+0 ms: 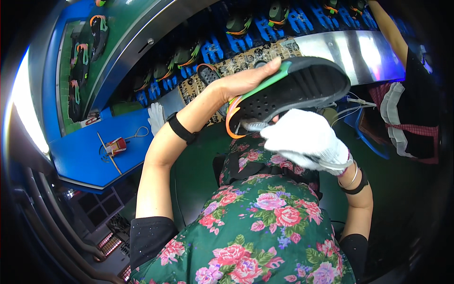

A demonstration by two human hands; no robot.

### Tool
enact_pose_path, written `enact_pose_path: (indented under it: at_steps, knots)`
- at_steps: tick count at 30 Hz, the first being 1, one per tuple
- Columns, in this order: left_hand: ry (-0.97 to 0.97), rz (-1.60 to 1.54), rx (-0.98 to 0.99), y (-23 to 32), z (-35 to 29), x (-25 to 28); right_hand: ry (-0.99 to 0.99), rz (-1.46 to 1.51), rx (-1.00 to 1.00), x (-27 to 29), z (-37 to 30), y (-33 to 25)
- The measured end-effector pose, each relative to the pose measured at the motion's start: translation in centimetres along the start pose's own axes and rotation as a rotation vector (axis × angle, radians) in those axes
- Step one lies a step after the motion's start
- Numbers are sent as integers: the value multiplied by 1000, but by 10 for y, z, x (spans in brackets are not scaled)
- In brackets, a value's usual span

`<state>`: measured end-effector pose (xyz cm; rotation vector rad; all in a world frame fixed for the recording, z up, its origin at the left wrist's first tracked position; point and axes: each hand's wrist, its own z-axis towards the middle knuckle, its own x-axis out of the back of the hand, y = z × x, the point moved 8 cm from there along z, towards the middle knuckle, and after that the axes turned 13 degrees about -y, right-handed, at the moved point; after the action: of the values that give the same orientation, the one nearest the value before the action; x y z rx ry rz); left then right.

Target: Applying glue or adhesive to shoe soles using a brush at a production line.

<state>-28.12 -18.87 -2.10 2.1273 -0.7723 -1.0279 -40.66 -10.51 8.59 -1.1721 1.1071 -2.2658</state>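
My bare left hand is closed round the green side of a black shoe, which is tilted so that its hollow, dotted inner face shows. An orange strip curls along the shoe's near left end. My right hand, in a white knitted glove, is closed just below the shoe. From its fingertips a small grey tool with a ridged surface points to the orange-edged end; its exact kind is unclear. Whether the tool touches the shoe cannot be made out.
Beyond my hands, blue racks carry several similar dark shoes. A blue side table holds a red-and-white object and a white glove. Another person's arm reaches in at the upper right, above a shiny metal surface.
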Motion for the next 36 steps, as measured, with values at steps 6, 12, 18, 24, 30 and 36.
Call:
enact_pose_path:
  at_steps: [6,12,18,24,30,36]
  knots:
    - [-217,-709,-225,-6,-2,-18,300,631,-187,17,-18,27]
    - [-160,-965,-589,-26,-2,-26,625,344,-333,67,-23,31]
    - [213,-529,-388,-38,-11,-21,405,-65,-203,95,2,12]
    - [78,-1014,-706,-23,-16,-24,501,-160,-171,108,3,0]
    - [-25,-1247,-722,9,-1,-42,586,-212,-199,123,3,-15]
    - [13,-1189,-722,39,23,-62,576,-312,-195,147,14,-22]
